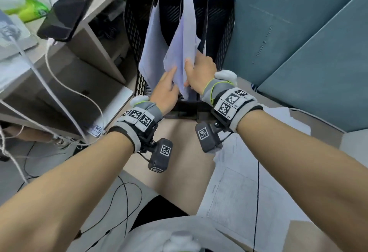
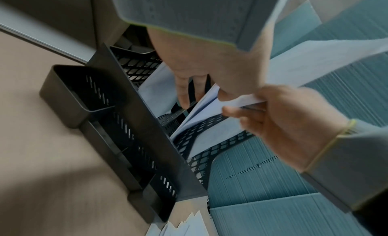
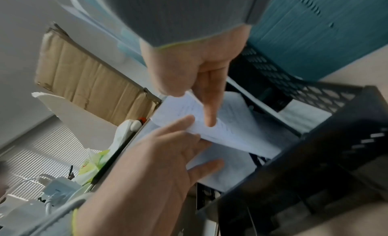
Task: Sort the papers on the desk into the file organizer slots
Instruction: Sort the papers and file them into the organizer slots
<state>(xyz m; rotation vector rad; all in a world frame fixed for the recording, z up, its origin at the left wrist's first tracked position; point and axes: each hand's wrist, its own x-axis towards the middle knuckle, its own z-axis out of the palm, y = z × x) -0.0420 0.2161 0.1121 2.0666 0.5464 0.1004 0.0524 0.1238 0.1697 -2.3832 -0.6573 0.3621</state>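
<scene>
A black mesh file organizer stands at the back of the desk against the blue partition. White sheets lean in its left slot. A bundle of white papers stands upright in the middle slot, its top rising above the organizer. My right hand pinches this bundle near its lower right edge; the right wrist view shows the papers between thumb and index finger. My left hand lies against the bundle's left side with fingers fairly straight, touching the paper without curling round it.
More printed papers lie on the desk at the right, under my right forearm. A shelf unit with a black phone and white cables stands at the left. A black pen tray fronts the organizer. Blue partition walls close the back and right.
</scene>
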